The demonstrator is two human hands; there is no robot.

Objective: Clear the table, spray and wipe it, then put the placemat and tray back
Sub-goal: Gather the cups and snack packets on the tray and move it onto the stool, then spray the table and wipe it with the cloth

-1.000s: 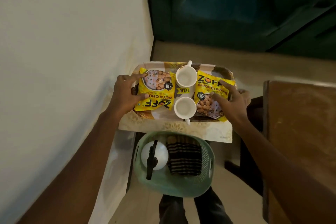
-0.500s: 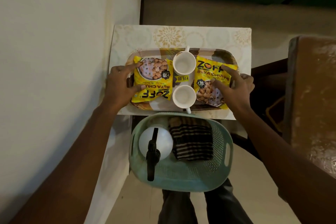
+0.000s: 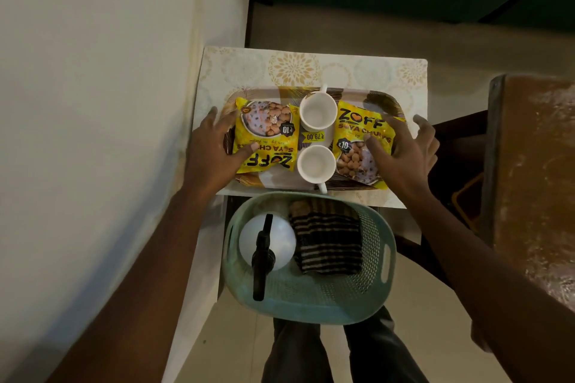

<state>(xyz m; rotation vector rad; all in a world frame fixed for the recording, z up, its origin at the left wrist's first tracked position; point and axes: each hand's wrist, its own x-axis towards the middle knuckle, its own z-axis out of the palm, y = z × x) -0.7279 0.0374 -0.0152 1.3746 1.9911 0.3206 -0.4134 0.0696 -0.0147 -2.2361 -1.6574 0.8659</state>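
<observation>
Two hands are laid at the tray's (image 3: 381, 99) ends; the left hand (image 3: 211, 149) is spread on its left rim, thumb on a soya packet (image 3: 267, 130); the right hand (image 3: 404, 152) is splayed wide over the other packet (image 3: 357, 134); the tray is set on the placemat (image 3: 292, 68).

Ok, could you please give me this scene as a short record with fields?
Table top: patterned placemat with the tray on it
On tray: two white cups, two yellow snack packets
Left hand: at tray's left edge, thumb on a packet; grip unclear
Right hand: fingers spread over the right packet and tray edge
Basket: nearer the person, holds spray bottle and striped cloth
Task state: nothing cleared yet
</observation>
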